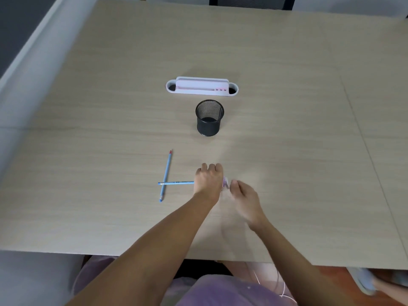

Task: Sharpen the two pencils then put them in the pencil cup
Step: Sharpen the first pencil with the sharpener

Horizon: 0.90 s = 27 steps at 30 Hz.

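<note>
Blue-painted wood is what both hands work with: two slim pencils, one pencil cup, one small sharpener. The left hand is clenched around the held pencil, which sticks out level toward the counter's left edge, its free end crossing over the loose pencil. Whether the two touch at the crossing I cannot tell. The right hand is pinched on a small pink-and-white sharpener, just beside the left hand's knuckles; the pencil's tip and the sharpener's mouth are hidden between the hands, so it seems sharpening of the first pencil is under way.

The loose pencil lies flat on the counter, running from near the front edge back toward the middle, red-tipped end farthest from the person. The black mesh pencil cup stands upright near the counter's middle, apparently empty, with a white and pink desk tray just behind it.

By my judgement the pencils are light, stiff and round enough to roll, and the lead point will snap under sideways force. A grip close to the end being cut should keep the shaft from flexing as it turns. The sharpener is small, hard and probably slick, so a firm fingertip pinch on its flat sides suits it. The cup looks light and could tip if a pencil is dropped against its rim.
</note>
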Tool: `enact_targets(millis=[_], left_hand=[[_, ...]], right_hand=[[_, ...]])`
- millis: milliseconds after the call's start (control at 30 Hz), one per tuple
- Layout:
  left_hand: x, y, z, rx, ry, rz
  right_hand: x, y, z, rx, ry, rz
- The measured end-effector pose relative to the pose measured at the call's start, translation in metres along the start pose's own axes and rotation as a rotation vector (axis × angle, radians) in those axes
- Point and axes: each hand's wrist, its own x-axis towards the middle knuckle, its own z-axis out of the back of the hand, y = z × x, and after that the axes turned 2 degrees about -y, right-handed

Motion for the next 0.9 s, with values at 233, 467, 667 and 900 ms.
enact_targets(millis=[233, 467, 667, 900], left_hand=[[0.001, 0.002, 0.005, -0.039, -0.034, -0.024], [0.002, -0.001, 0.0, -0.081, -0.067, 0.027], [0.002, 0.001, -0.001, -0.01, -0.003, -0.01], [-0.001, 0.001, 0.01, -0.067, -0.025, -0.03]], right_hand=[[0.074, 0.001, -0.018, 0.016, -0.132, -0.138], [0.022, -0.031, -0.034, -0.32, -0.166, -0.076], [0.004, 0.002, 0.001, 0.026, -0.006, 0.011], [0.077, 0.005, -0.016, -0.078, -0.142, -0.155]])
